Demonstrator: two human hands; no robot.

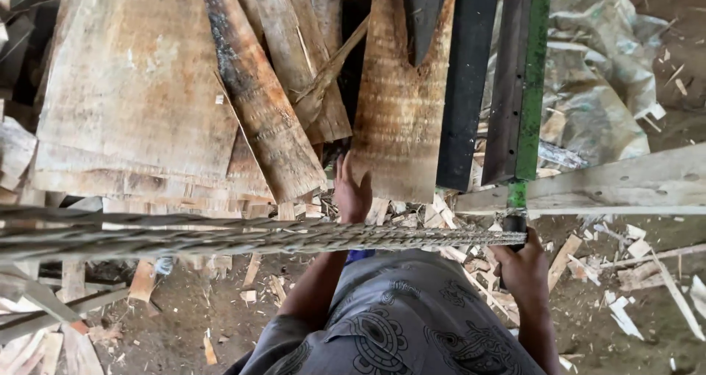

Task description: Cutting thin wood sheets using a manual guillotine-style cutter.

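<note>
My left hand (352, 191) lies flat, fingers spread, on the near edge of the rough plank (401, 88); it presses, not gripping. That plank sits just left of the black bar (466, 81), leaning up and away from me. My right hand (523, 266) is clenched round the dark handle (515, 224) below the green-edged blade (523, 73), which runs up just right of the black bar.

To do this well, imo: keep the left palm low on the plank's near edge and well left of the blade line, thumb tucked, so the plank can't slide or rock. Right wrist should stay in line w/ the handle so the blade doesn't twist.

In the way: a twisted rope (257, 235) stretches across my view just below the plank's near edge, btw both forearms and the work; it meets the handle at its right end, can't tell if tied there. Left of the plank, a stack of wide boards (132, 88) and a charred slab (257, 103) overlap and crowd its edge. Below the plank, offcuts and chips (456, 231) litter the dirt, so footing looks poor. Right of the black bar lie a crumpled plastic sheet (596, 88) and a pale beam (618, 180).
</note>
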